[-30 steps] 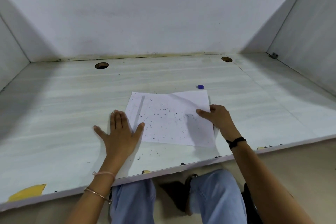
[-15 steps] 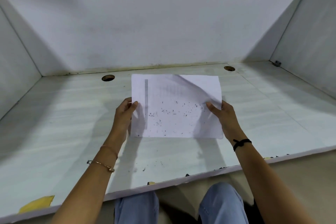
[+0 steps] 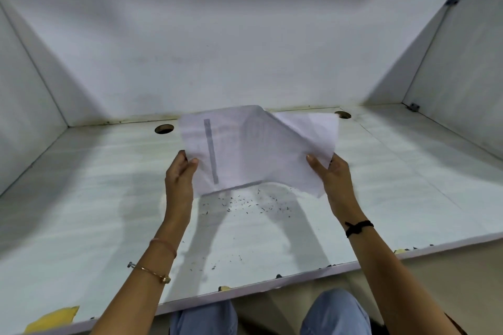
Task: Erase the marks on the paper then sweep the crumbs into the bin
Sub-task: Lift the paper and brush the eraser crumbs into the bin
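A white sheet of paper hangs tilted above the desk, its near edge lowest and its far right corner curled over. My left hand pinches its left edge and my right hand pinches its right edge. A faint grey vertical stripe shows through the sheet. Dark eraser crumbs lie scattered on the desk just below the paper's lower edge, and a thinner patch of crumbs lies nearer the front edge. No bin is in view.
The desk sits in a white booth with a back wall and side panels. Two round cable holes are at the back. A yellow scrap lies at the front left corner. My knees are below the front edge.
Both hands picked the paper up from the desk and tilted it toward me. The crumbs that lay on the sheet now lie on the desk below it. The view tilted upward.
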